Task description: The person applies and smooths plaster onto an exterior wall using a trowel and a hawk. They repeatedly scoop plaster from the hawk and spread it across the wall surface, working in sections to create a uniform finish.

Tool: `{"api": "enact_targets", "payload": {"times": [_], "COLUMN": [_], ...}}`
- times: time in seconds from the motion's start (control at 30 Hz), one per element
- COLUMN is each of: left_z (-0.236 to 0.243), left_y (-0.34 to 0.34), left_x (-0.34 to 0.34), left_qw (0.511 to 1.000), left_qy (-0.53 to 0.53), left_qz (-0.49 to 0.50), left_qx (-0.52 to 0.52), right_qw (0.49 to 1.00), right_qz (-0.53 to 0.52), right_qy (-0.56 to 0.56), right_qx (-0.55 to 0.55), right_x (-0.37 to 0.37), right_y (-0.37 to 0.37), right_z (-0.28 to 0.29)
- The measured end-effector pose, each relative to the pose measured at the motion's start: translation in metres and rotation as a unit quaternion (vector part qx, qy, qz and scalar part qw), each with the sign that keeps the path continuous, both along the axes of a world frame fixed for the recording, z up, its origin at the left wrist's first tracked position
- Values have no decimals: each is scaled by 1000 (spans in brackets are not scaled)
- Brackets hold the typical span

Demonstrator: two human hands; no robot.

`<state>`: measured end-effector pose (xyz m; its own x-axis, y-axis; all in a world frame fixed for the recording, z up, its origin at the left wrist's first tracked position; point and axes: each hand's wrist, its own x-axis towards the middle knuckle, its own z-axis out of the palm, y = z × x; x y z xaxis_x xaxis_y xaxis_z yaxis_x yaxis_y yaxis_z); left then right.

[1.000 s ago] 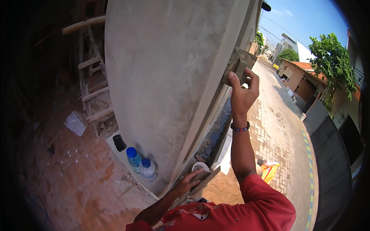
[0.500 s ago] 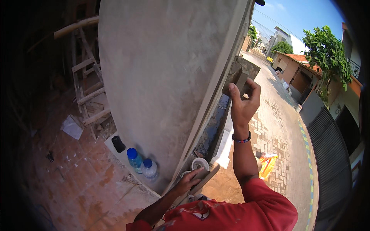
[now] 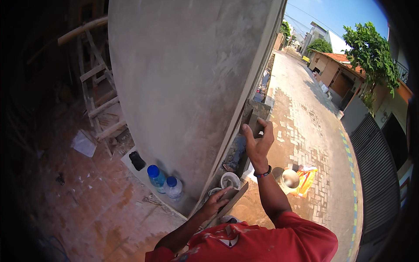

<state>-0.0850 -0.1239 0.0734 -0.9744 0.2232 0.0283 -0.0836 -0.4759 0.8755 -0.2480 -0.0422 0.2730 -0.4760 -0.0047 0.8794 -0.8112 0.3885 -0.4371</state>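
My right hand [image 3: 260, 150] is raised beside the corner of the grey plastered wall [image 3: 179, 78]. Its thumb and fingers are curled round a small flat grey-brown piece [image 3: 253, 121], close to the wall's edge; its exact kind is hard to make out. Lower down, near my chest, my left hand [image 3: 214, 204] grips a flat narrow board [image 3: 234, 200], tilted, with the fingers along its face. Just past the left fingers stands a white bucket [image 3: 230, 178], partly hidden by the hand and board.
Two bottles with blue caps [image 3: 153, 171] and a black object [image 3: 137, 161] stand along the wall's foot. A wooden ladder-like frame [image 3: 102, 94] leans at the left. On the paved street [image 3: 301, 126] sit a pale bucket [image 3: 290, 179] and an orange-yellow sack [image 3: 306, 181].
My right hand has come down and to the left along the wall's edge, still with the flat piece. The pale street bucket now shows. My left hand stays about where it was.
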Motion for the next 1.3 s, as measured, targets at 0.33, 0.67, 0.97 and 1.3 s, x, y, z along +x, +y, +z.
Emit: {"api": "enact_targets", "payload": {"times": [0.33, 0.67, 0.97, 1.3], "left_z": [-24, -38, -19, -20], "left_y": [-3, -8, 0, -3], "left_x": [4, 23, 19, 27], "left_qw": [999, 992, 990, 983], "left_qy": [-23, -115, -129, -162], "left_qz": [27, 56, 41, 92], "left_qx": [3, 21, 25, -1], "right_qw": [993, 1000, 996, 988], "right_qz": [-55, -20, -11, 63], "right_qy": [96, -8, 64, -37], "right_qx": [-40, 9, -59, -135], "right_x": [-19, 7, -7, -17], "right_y": [-25, 3, -22, 20], "right_z": [110, -38, 94, -47]}}
